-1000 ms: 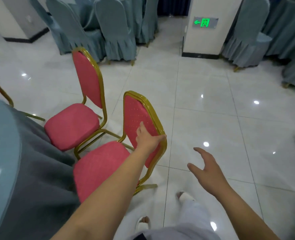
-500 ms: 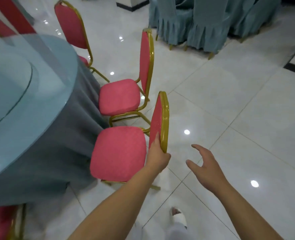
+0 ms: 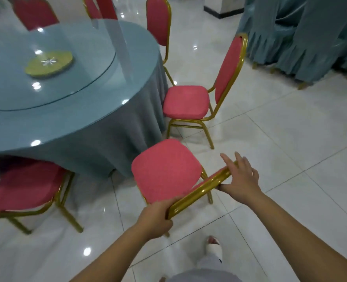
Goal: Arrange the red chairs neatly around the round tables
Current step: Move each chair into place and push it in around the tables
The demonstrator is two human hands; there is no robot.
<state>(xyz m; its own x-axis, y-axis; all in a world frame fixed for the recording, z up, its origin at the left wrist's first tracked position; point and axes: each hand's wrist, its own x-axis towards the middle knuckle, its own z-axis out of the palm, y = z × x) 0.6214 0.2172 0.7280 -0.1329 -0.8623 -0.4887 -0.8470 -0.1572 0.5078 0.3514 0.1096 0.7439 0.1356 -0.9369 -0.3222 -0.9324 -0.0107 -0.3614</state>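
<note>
Grips the nearest red chair point(image 3: 166, 171) by the gold top rail point(image 3: 199, 193) of its backrest. Closes the left hand point(image 3: 156, 217) round the rail's left end, fingers and thumb curled tight onto the metal. Lays the right hand point(image 3: 243, 180) over the rail's right end, fingers straight and spread, palm on the tube; cannot tell whether the thumb hooks beneath.

Has that chair standing on the white tiled floor point(image 3: 290, 159), seat turned toward the round table point(image 3: 87, 123), front edge just beside the hanging blue-grey tablecloth point(image 3: 132, 127); cannot tell whether cloth and seat touch.

Sees a second red chair point(image 3: 186, 100) farther round the table to the right, upright, seat close to the cloth, apart from the held one. Sees a third red chair point(image 3: 158, 23) beyond it and a fourth red chair point(image 3: 24, 186) at lower left, its seat partly under the table edge. Makes out more red backrests point(image 3: 34, 13), blurred, across the table.

Notes a glass turntable point(image 3: 83, 58) on the tabletop with a yellow-green disc point(image 3: 48, 63) at its centre. Catches blue-grey covered chairs point(image 3: 301, 37) at upper right, well apart, and one foot in a white slipper point(image 3: 214, 249) below the right forearm.
</note>
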